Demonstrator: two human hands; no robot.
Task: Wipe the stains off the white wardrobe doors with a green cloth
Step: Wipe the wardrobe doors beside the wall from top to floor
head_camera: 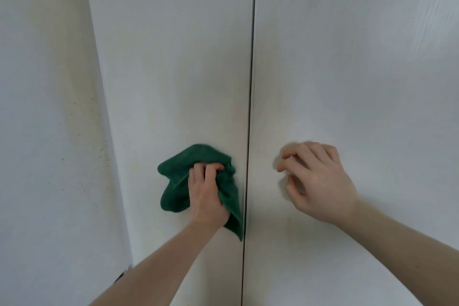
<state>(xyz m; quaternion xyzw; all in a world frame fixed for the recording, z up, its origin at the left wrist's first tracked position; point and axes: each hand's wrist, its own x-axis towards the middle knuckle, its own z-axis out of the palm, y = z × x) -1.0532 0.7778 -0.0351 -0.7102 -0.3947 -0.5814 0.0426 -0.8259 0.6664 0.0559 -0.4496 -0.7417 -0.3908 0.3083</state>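
Observation:
Two white wardrobe doors fill the view, the left door [173, 69] and the right door [347, 82], split by a dark vertical gap. My left hand [206, 194] grips a crumpled green cloth [173, 181] and holds it against the left door, close to the gap. A corner of the cloth hangs down beside the gap. My right hand [315, 179] is at the right door with loosely curled fingers, holding nothing; its fingertips are near or on the surface. Faint yellowish marks show on the left door above the cloth.
A white wall [44, 107] with yellowish staining and small dark specks runs along the left of the wardrobe. A dark chipped spot [121, 274] sits low where wall and wardrobe meet.

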